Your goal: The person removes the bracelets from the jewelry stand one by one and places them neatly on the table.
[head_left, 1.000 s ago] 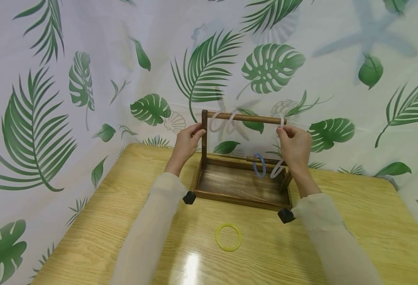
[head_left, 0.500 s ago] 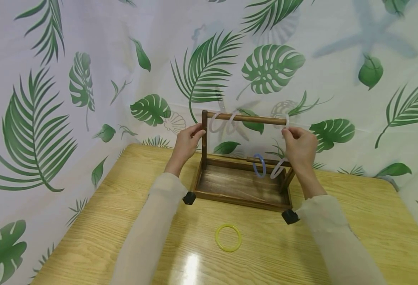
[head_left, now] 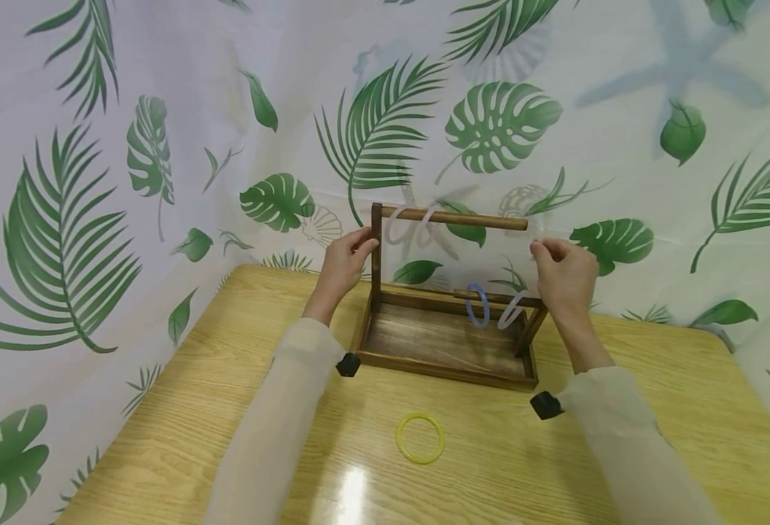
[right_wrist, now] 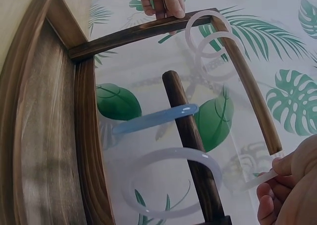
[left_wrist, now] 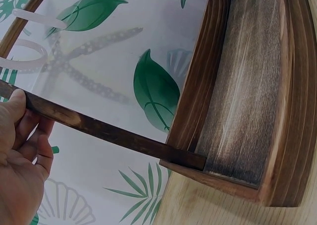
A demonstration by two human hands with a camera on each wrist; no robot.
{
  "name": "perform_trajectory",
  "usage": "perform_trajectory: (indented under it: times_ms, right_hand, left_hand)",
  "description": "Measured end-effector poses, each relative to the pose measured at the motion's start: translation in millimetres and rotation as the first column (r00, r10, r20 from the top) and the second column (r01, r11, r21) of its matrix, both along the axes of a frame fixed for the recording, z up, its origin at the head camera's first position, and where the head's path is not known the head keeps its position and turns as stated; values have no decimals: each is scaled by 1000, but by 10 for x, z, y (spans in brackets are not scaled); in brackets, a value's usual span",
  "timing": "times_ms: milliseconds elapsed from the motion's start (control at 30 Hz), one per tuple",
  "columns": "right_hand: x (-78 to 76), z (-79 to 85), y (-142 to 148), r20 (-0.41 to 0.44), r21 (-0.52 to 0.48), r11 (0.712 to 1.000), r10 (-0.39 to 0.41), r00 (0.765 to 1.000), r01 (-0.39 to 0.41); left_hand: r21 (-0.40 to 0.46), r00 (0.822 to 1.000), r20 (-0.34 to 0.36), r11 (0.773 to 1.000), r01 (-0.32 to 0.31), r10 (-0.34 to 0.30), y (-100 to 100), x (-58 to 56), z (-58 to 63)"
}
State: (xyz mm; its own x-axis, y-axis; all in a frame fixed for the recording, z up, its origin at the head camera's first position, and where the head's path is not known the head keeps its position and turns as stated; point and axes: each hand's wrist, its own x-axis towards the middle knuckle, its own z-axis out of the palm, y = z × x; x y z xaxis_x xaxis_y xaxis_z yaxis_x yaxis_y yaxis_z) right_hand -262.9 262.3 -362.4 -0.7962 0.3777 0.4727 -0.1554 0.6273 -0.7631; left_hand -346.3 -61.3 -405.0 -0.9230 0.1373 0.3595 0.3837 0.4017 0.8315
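Observation:
A dark wooden bangle stand has a tray base, a high bar and a lower bar. My left hand pinches the stand's left post near its top. Just off the free end of the high bar, my right hand pinches a pale translucent bangle, barely visible in the head view. Two pale pink bangles hang on the high bar near the left post; one bangle shows in the left wrist view. A blue bangle and a pale lavender bangle hang on the lower bar.
A yellow bangle lies flat on the wooden table in front of the stand. Behind the table hangs a white leaf-print sheet. A small black block sits at the right sleeve cuff, another block at the left.
My right hand has moved right and slightly down, and the pale bangle has come off the end of the high bar with it. The left hand stays on the post.

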Motion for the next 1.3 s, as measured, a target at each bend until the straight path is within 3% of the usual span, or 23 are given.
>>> perform_trajectory:
  times_ms: [467, 1300]
  right_hand:
    - [182, 10, 72, 32, 3, 1000, -22, 999, 21]
    - [556, 62, 39, -68, 52, 996, 73, 995, -69]
  left_hand:
    - [-4, 1000, 3, 1000, -1, 1, -7, -7, 11]
    - [-23, 1000, 14, 1000, -3, 4, 2, -5, 6]
